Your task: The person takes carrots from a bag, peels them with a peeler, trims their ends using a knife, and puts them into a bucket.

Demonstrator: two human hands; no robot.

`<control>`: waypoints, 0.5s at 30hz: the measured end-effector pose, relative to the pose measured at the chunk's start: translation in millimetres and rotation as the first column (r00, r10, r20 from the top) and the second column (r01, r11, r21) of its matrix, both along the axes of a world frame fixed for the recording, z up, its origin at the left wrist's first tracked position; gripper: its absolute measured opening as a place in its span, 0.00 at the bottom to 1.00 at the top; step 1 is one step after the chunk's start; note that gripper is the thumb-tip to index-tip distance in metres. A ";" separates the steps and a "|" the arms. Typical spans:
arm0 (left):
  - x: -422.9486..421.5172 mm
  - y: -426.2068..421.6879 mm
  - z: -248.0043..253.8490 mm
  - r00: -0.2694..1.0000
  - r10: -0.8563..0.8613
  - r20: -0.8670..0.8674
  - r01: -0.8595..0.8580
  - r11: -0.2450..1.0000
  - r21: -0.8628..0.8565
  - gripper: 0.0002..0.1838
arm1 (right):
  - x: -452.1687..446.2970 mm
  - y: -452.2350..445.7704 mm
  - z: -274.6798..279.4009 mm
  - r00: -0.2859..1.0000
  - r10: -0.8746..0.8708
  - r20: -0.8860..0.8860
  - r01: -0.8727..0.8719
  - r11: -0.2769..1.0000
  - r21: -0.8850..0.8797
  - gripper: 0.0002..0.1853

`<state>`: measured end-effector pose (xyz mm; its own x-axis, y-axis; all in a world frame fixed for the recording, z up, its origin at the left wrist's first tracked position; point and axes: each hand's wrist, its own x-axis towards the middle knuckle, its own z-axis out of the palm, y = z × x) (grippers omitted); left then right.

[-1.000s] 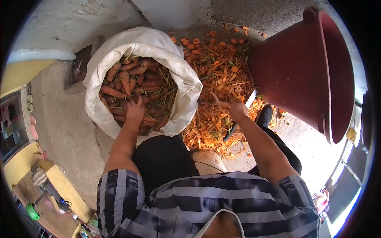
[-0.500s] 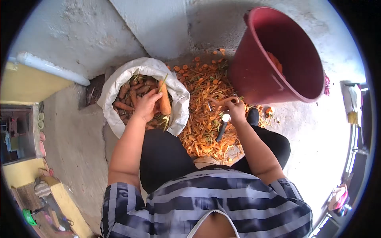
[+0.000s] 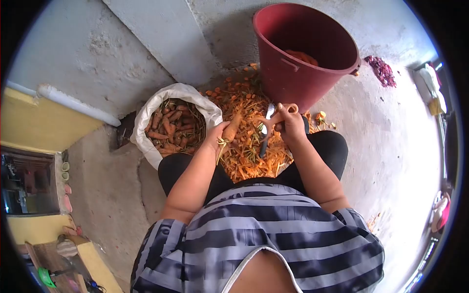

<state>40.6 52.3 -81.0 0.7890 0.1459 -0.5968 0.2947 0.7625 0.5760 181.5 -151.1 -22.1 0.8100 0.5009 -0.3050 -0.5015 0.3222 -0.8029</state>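
Head view, left to right: beside the open sack point(image 3: 150, 155), your left hand point(image 3: 215, 136) grasps a carrot point(image 3: 234, 128) above the peelings point(image 3: 246, 163), where a loose hold could let it roll under a stroke. A knife point(image 3: 263, 148) lies close to the peeler point(image 3: 274, 118) clasped in your right hand point(image 3: 293, 128); reaching too low might bring you against its blade.

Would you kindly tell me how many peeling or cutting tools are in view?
2: a peeler in the right hand, and a knife lying on the peelings. Others may be hidden beneath them.
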 end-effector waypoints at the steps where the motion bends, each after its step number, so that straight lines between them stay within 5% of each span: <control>1: 1.0 -12.5 9.1 0.998 -0.043 0.043 0.048 0.990 -0.132 0.17 | -6.5 -1.5 12.2 0.999 0.032 -0.004 -0.032 0.998 0.060 0.11; 2: 1.9 -24.8 18.5 0.993 -0.078 0.091 0.100 0.960 -0.261 0.17 | -12.7 -2.6 23.2 0.998 0.065 -0.004 -0.064 0.991 0.119 0.10; 5: 1.2 -61.0 66.2 0.997 -0.030 -0.064 0.034 0.997 0.076 0.15 | -31.4 -3.2 49.1 0.987 0.159 0.027 -0.161 0.967 0.196 0.10; 8: -3.3 -68.1 71.8 0.997 -0.082 0.008 0.082 0.997 0.005 0.14 | -39.6 -0.8 51.2 0.976 0.183 0.118 -0.194 0.977 0.084 0.10; 11: -8.2 -75.1 73.4 0.991 -0.125 0.048 0.129 0.987 -0.093 0.16 | -29.5 -0.1 40.4 0.985 0.170 0.026 -0.172 0.978 0.115 0.10; 12: -12.2 -78.2 78.2 0.977 -0.178 0.115 0.196 0.966 -0.167 0.17 | -12.6 -0.5 28.6 0.995 0.092 0.025 -0.092 0.996 0.001 0.09; 13: -16.2 -80.6 82.4 0.957 -0.226 0.183 0.266 0.935 -0.235 0.17 | 7.4 -5.4 15.0 1.000 0.003 -0.002 -0.003 0.998 0.068 0.09; 15: -24.7 -83.2 85.9 0.950 -0.241 0.200 0.286 0.926 -0.244 0.18 | 46.1 -16.2 -6.0 0.942 -0.262 0.209 0.301 0.937 -0.180 0.11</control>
